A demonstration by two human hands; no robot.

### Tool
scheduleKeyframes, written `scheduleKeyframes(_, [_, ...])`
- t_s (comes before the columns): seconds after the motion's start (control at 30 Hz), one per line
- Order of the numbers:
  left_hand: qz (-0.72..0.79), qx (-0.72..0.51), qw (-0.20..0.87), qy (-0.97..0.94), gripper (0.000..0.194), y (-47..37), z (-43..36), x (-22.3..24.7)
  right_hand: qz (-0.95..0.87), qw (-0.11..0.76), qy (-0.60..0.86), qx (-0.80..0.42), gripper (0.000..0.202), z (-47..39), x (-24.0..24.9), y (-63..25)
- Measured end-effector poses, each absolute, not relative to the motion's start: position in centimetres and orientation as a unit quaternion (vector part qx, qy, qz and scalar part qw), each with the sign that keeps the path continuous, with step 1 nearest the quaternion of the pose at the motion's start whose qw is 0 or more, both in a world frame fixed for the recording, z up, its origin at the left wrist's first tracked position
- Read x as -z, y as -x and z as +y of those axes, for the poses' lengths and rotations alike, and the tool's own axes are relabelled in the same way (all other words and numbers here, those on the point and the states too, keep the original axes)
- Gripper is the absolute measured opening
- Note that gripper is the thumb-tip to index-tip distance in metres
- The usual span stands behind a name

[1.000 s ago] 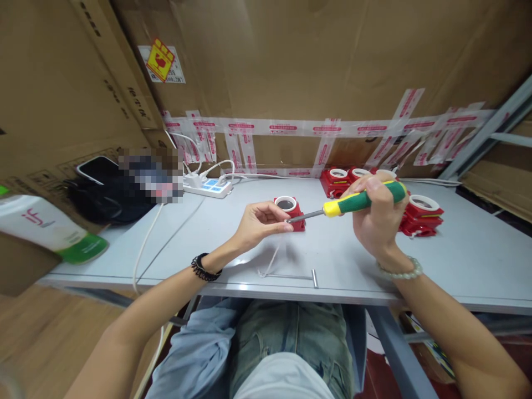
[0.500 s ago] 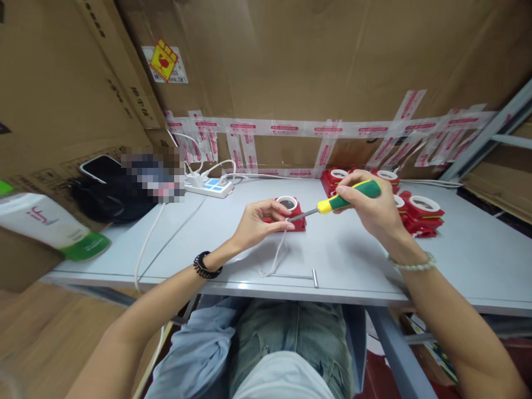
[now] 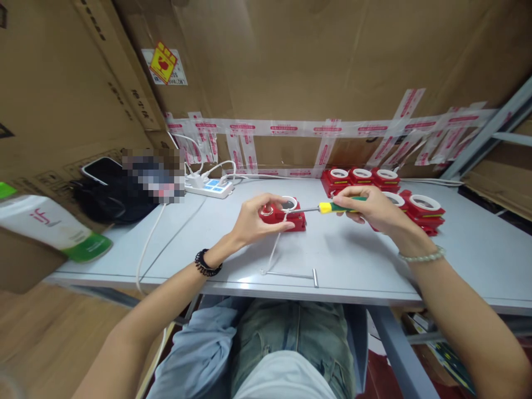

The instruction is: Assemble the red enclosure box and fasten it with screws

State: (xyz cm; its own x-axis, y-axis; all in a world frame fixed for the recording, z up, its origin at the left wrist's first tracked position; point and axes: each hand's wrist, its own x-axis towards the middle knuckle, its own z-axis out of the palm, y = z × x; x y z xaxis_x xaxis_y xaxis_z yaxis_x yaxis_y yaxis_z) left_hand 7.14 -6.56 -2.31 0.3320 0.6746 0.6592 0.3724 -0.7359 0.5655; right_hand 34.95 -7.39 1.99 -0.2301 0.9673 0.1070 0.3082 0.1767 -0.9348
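A small red box (image 3: 298, 223) with a white ring on top sits on the table. My left hand (image 3: 252, 223) grips its left side, thumb in front and fingers over the top. In my right hand (image 3: 376, 209) is a screwdriver (image 3: 325, 208) with a yellow and green handle, held nearly level. Its tip meets the box by the white ring, where a thin white cord (image 3: 275, 249) is also seen; I cannot tell exactly what the tip touches. The cord runs down to a T-shaped metal rod (image 3: 293, 275) lying near the table's front edge.
Several more red boxes (image 3: 424, 213) with white rings stand at the back right. A white power strip (image 3: 216, 188) with plugged cables is at the back left, near a black bag (image 3: 108, 205) with a phone (image 3: 102, 170). A white-green bottle (image 3: 50, 224) lies far left. Cardboard (image 3: 291, 66) walls the back.
My right hand has lowered the screwdriver's handle, so the shaft is flatter, and its tip sits slightly higher on the box. My left fingers have spread wider around the box, baring more of it.
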Motion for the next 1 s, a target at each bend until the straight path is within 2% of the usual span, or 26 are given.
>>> scheduleKeyframes(0.13, [0.324, -0.395, 0.083, -0.856, 0.050, -6.1, -5.7, 1.7, -0.652, 0.369, 0.504, -0.430, 0.036, -7.0, -2.3, -36.8])
scheduleKeyframes(0.23, [0.338, -0.301, 0.103, -0.886, 0.052, -5.6, -4.6, 2.1, -0.653, 0.345, 0.531, -0.416, 0.038, -6.8, -2.3, -38.1])
scheduleKeyframes(0.37, [0.334, -0.229, 0.135, -0.904, 0.068, -5.4, -3.5, 2.9, -0.665, 0.299, 0.557, -0.396, 0.037, -6.4, -2.2, -39.0])
scheduleKeyframes(0.53, [0.317, -0.235, 0.161, -0.905, 0.064, -4.3, -3.1, 2.4, -0.666, 0.284, 0.570, -0.388, 0.038, -6.4, -1.9, -39.0])
scheduleKeyframes(0.7, [0.336, -0.290, 0.181, -0.878, 0.065, -2.7, -3.3, 1.2, -0.653, 0.309, 0.572, -0.388, 0.037, -6.4, -1.7, -38.7])
scheduleKeyframes(1.0, [0.319, -0.316, 0.217, -0.867, 0.065, -2.6, -3.4, 1.2, -0.648, 0.338, 0.556, -0.397, 0.040, -6.5, -1.5, -37.9])
